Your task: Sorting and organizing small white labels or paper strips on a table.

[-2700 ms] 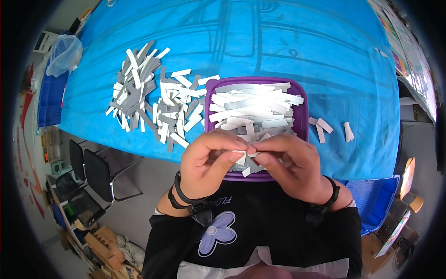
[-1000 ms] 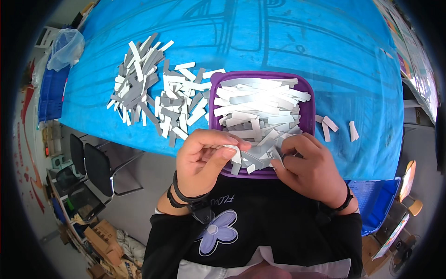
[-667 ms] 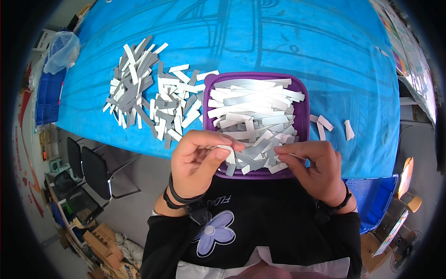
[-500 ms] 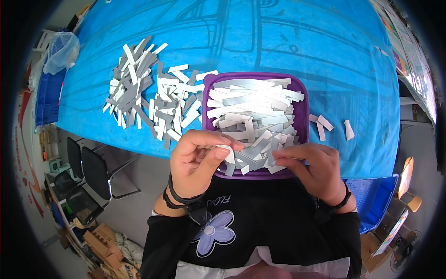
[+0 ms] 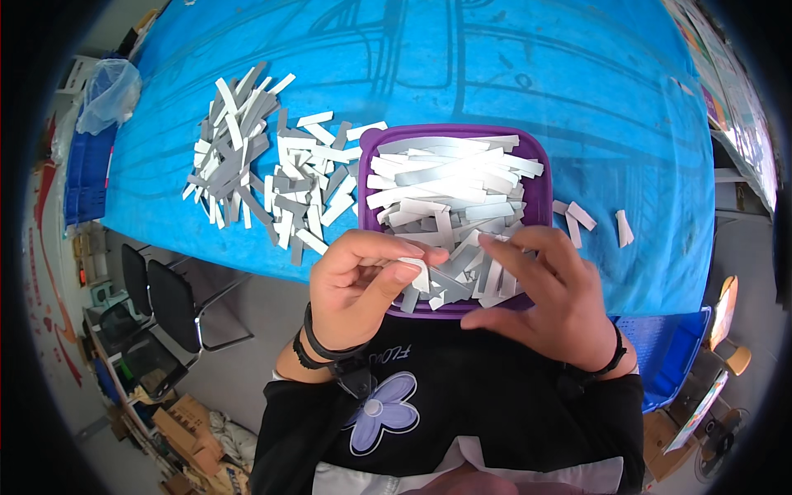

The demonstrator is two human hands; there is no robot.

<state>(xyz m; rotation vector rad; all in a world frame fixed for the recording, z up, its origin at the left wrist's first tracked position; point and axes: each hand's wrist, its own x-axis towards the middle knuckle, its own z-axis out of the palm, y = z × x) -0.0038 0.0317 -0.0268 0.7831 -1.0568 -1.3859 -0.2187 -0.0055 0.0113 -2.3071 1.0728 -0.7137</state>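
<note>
A purple plastic tray full of white and grey strips sits in front of me at the table's near edge. Over its near left corner, my left hand pinches a short white strip between thumb and fingers; I cannot tell whether it is one strip or more. My right hand hovers over the near right part of the tray. Its thumb and fingers are spread, with the fingertips close to the loose strips and nothing seen between them.
Left of the tray, a heap of grey and white strips lies on the blue table cover, with a looser pile beside it. A few strips lie to the right. Blue crates and black chairs stand by the table.
My right hand has opened from a near pinch, its fingers spreading apart over the tray. The left hand, still pinching the white strip, has shifted slightly right.
</note>
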